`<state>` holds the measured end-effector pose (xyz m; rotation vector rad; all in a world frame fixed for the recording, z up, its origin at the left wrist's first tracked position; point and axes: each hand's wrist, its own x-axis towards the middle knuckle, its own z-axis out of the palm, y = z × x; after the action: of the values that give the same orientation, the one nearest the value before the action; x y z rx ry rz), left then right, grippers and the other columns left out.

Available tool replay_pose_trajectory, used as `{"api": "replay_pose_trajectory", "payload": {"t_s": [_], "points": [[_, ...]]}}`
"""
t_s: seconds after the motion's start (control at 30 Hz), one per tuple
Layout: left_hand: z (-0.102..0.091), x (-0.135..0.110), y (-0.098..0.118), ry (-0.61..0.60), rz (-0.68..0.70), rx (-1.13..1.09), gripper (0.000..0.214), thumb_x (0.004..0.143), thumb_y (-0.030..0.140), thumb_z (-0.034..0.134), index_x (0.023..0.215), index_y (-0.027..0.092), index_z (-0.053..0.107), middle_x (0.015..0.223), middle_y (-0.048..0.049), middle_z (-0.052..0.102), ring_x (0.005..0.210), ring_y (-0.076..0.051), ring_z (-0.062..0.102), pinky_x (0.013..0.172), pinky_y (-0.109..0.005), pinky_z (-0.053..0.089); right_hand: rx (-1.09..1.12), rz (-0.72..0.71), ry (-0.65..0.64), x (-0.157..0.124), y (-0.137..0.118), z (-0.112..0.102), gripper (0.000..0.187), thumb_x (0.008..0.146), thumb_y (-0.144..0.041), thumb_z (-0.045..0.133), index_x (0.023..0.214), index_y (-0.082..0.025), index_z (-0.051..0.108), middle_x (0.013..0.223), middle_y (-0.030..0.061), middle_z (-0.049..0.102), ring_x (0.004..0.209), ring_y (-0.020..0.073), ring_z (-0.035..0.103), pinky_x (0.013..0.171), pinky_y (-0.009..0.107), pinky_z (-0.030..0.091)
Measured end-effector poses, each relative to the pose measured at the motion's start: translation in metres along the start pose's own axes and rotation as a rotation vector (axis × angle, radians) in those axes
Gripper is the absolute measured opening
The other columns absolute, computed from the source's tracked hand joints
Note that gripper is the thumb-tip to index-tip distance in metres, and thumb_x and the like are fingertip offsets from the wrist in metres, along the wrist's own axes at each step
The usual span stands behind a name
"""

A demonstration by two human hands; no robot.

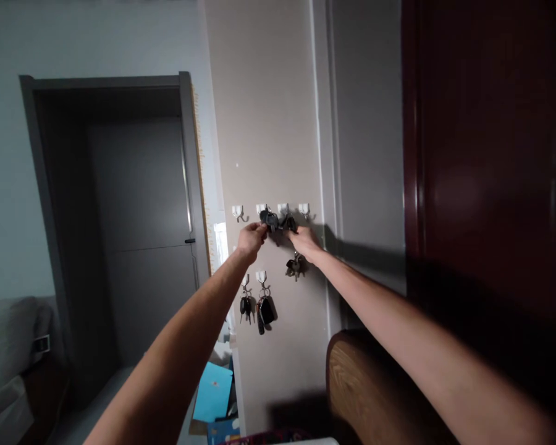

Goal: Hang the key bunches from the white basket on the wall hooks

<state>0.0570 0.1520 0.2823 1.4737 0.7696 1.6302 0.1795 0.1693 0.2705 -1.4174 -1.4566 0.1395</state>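
Note:
My left hand [252,240] is closed in a pinch on a dark key fob [269,219] just below the upper row of white wall hooks. My right hand [306,242] reaches in from the other side, fingertips pinched at another dark key fob [289,223] under the third hook [283,208]. Below the right hand dangles a bunch of keys [295,266]; whether it hangs on a hook or from the hand is hidden. Lower down, a small key bunch [246,306] and a black fob with keys [265,311] hang from two hooks.
In the upper row, the leftmost hook [238,213] and the rightmost hook [304,211] bear nothing visible. A grey door [139,185] stands left, a dark red door [486,154] right. Below are a rounded wooden panel [359,383] and a blue folder [213,390].

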Motion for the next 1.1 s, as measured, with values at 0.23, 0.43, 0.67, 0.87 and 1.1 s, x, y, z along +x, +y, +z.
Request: {"api": "replay_pose_trajectory", "payload": {"t_s": [0.23,0.43,0.67,0.87,1.1], "points": [[0.003,0.017,0.049,-0.01,0.108,-0.025,0.011,0.067,0.015,0.046,0.057,0.01,0.046,0.042,0.0045,0.039,0.038,-0.002,0.034,0.043,-0.016,0.027,-0.12,-0.075,-0.023,0.027,-0.048,-0.025,0.033,0.063,-0.042,0.041,0.069,-0.013,0.053,0.058,0.0029,0.048,0.052,0.0102,0.044,0.046,0.021,0.034],[-0.003,0.007,0.06,-0.015,0.097,0.001,0.012,0.068,0.015,0.044,0.057,0.01,0.046,0.044,0.0034,0.04,0.039,-0.002,0.035,0.043,-0.017,0.027,-0.156,0.011,-0.189,0.018,-0.06,-0.042,0.032,0.066,-0.04,0.038,0.067,-0.012,0.052,0.052,0.0019,0.047,0.042,0.0076,0.041,0.041,0.02,0.032],[-0.028,-0.042,0.048,-0.105,-0.003,0.041,0.009,0.069,0.013,0.039,0.064,0.01,0.045,0.052,0.001,0.044,0.045,-0.003,0.039,0.048,-0.017,0.03,-0.473,-0.112,-0.011,0.022,-0.069,-0.046,0.034,0.065,-0.042,0.039,0.072,-0.013,0.055,0.073,0.0092,0.055,0.063,0.0157,0.051,0.048,0.022,0.034],[-0.054,-0.112,0.004,-0.276,-0.178,0.156,0.013,0.063,0.024,0.045,0.063,0.01,0.047,0.05,0.0023,0.043,0.044,-0.004,0.036,0.044,-0.017,0.027,-0.432,-0.091,-0.069,0.018,-0.066,-0.048,0.032,0.065,-0.041,0.04,0.068,-0.012,0.054,0.063,0.0083,0.054,0.059,0.0145,0.051,0.045,0.021,0.034],[-0.084,-0.202,-0.072,-0.429,-0.478,0.209,0.013,0.058,0.03,0.044,0.059,0.019,0.051,0.047,0.0049,0.045,0.044,-0.007,0.038,0.045,-0.02,0.028,-0.115,-0.011,-0.258,0.002,-0.027,-0.054,0.029,0.07,-0.038,0.034,0.062,-0.014,0.048,0.045,-0.0022,0.04,0.034,0.0045,0.034,0.032,0.017,0.028]]}}
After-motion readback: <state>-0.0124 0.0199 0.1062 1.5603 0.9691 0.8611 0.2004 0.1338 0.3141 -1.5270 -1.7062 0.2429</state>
